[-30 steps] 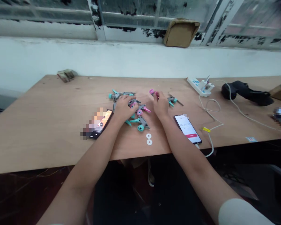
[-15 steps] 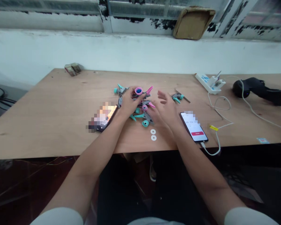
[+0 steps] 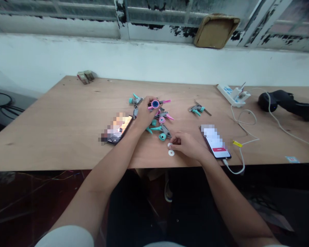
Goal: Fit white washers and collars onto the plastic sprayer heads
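Observation:
My left hand [image 3: 145,113] grips a pink plastic sprayer nozzle with a blue centre [image 3: 155,104] above a loose pile of grey, teal and pink trigger sprayer heads [image 3: 158,118]. My right hand [image 3: 186,144] is nearest the front of the pile, its fingertips pinching the upper of two white washers [image 3: 169,145]. The lower white washer [image 3: 171,153] lies uncovered just below them. Another grey-and-teal sprayer head [image 3: 197,109] lies apart to the right. My left hand hides part of the pile.
A plywood table [image 3: 54,137] holds a phone with a blurred screen [image 3: 117,129] left of the pile and a charging phone [image 3: 215,142] right of it. Further right are a power strip [image 3: 231,96], white cables [image 3: 243,125] and a black device [image 3: 285,104].
My right hand has moved from beside the pile down to the white washers. My left hand now holds the pink nozzle up over the pile.

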Demonstrator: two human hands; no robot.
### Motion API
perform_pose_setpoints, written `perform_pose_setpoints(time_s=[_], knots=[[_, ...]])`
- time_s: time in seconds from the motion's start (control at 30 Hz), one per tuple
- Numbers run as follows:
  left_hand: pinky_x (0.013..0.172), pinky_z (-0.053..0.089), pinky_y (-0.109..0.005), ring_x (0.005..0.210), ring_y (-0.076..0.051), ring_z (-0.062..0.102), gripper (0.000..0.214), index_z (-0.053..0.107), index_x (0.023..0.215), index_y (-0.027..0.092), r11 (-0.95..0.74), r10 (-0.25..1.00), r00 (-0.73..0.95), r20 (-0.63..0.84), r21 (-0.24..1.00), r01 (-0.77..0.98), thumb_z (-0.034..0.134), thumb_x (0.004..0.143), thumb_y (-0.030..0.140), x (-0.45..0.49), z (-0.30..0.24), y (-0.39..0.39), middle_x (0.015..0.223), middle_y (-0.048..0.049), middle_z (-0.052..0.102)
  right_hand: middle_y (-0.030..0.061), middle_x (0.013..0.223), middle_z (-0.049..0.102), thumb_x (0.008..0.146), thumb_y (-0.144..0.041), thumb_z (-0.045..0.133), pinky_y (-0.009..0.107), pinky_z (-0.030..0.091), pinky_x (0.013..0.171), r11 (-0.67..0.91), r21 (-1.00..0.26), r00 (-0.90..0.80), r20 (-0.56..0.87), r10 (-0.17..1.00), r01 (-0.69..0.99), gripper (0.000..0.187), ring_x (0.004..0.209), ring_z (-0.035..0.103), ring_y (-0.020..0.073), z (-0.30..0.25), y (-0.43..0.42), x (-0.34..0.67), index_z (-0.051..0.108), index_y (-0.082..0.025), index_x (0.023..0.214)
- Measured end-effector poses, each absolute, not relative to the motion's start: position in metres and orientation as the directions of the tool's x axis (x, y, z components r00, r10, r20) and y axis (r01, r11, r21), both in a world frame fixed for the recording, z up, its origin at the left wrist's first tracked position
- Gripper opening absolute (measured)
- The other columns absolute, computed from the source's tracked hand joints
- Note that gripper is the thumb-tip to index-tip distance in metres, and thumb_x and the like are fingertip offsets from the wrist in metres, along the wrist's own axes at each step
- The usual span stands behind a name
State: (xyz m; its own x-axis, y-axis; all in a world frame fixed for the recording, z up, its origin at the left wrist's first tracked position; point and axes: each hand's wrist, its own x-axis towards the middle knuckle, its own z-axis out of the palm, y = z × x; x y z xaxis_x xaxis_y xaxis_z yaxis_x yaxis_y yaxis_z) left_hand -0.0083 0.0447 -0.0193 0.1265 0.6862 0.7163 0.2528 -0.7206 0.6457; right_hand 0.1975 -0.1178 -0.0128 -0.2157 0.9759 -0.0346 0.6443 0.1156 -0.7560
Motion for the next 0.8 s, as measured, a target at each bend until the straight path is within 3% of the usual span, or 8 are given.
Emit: perform_pose_setpoints(time_s=[0.13,0.23,0.37,0.5,0.63,0.8], knots=[[0.101,0.059,-0.038,0.108,-0.022,0.076,0.02,0.065,0.112,0.023,-0.7,0.704,0.165,0.691,0.636,0.324,0.076,0.1,0.034,-0.008,-0.02,0.045,0.116,-0.0081,0.079,-0.0003,0.072,0.076,0.087,-0.033,0.083,0.032,0.05,0.059,0.164,-0.832,-0.264,0.022,0.964,0.53,0.015,0.065,0.068,0.019,-0.003,-0.112,0.194,0.075,-0.026,0.077],[0.102,0.058,-0.039,0.111,-0.024,0.075,0.018,0.067,0.113,0.023,-0.69,0.707,0.187,0.682,0.609,0.39,0.075,0.098,0.028,-0.009,-0.021,0.046,0.118,-0.0083,0.079,-0.001,0.071,0.075,0.087,-0.045,0.087,0.031,0.052,0.057,0.272,-0.902,-0.197,0.216,0.956,0.336,0.023,0.061,0.065,0.0162,0.007,-0.087,0.18,0.076,-0.025,0.081],[0.102,0.058,-0.04,0.114,-0.026,0.074,0.024,0.068,0.114,0.025,-0.647,0.736,0.185,0.651,0.597,0.474,0.07,0.093,0.014,-0.013,-0.02,0.047,0.12,-0.0069,0.079,0.0019,0.088,0.082,0.09,-0.053,0.084,0.033,0.06,0.071,0.499,-0.837,0.027,0.517,0.855,0.223,0.029,0.078,0.074,0.019,0.012,-0.029,0.158,0.082,-0.024,0.095],[0.104,0.057,-0.041,0.116,-0.026,0.073,0.028,0.067,0.114,0.025,-0.623,0.747,0.171,0.643,0.586,0.518,0.067,0.091,0.009,-0.015,-0.018,0.048,0.122,-0.0064,0.079,0.0044,0.1,0.085,0.098,-0.048,0.076,0.038,0.062,0.087,0.591,-0.732,0.02,0.634,0.773,0.338,0.024,0.09,0.076,0.0217,0.006,0.009,0.146,0.086,-0.026,0.099],[0.104,0.057,-0.041,0.117,-0.026,0.073,0.025,0.067,0.116,0.024,-0.629,0.741,0.184,0.646,0.571,0.528,0.064,0.095,0.011,-0.014,-0.02,0.048,0.121,-0.0077,0.079,0.0054,0.102,0.08,0.101,-0.046,0.072,0.039,0.062,0.09,0.586,-0.645,0.035,0.687,0.726,0.49,0.024,0.089,0.072,0.0218,-0.006,0.014,0.142,0.088,-0.028,0.104],[0.105,0.057,-0.042,0.116,-0.026,0.073,0.024,0.067,0.117,0.025,-0.65,0.722,0.189,0.666,0.558,0.516,0.063,0.097,0.013,-0.013,-0.022,0.048,0.123,-0.0073,0.079,0.0058,0.104,0.07,0.103,-0.046,0.071,0.038,0.061,0.092,0.567,-0.603,0.07,0.717,0.693,0.561,0.024,0.096,0.07,0.0221,-0.018,0.011,0.141,0.087,-0.032,0.116]])
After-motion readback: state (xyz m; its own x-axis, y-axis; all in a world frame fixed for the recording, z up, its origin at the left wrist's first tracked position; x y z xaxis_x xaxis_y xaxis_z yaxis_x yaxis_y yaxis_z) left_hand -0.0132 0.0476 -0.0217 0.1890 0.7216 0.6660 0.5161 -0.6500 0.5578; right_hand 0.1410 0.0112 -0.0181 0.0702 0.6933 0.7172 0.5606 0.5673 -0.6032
